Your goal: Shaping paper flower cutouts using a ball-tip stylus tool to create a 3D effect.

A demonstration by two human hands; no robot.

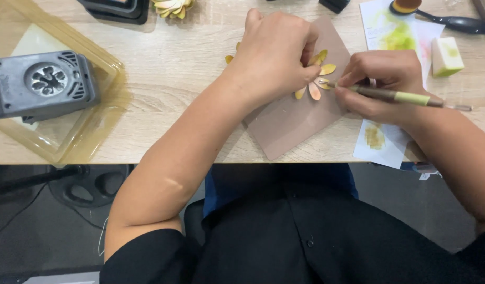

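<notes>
My left hand [274, 52] presses down on a yellow-orange paper flower [317, 79] that lies on a brown mat [289, 121] on the wooden table. Most of the flower is hidden under the fingers; only several petals stick out on the right. My right hand [381, 87] grips a thin stylus tool [405, 97] with a green band, like a pen. Its tip touches a petal at the flower's right side.
A grey flower-shaped paper punch [42, 84] sits on a clear yellowish tray [90, 142] at the left. A finished paper flower [172, 7] lies at the top. White inked paper [395, 37], a sponge block [446, 56] and a black blending brush [452, 22] lie at the right.
</notes>
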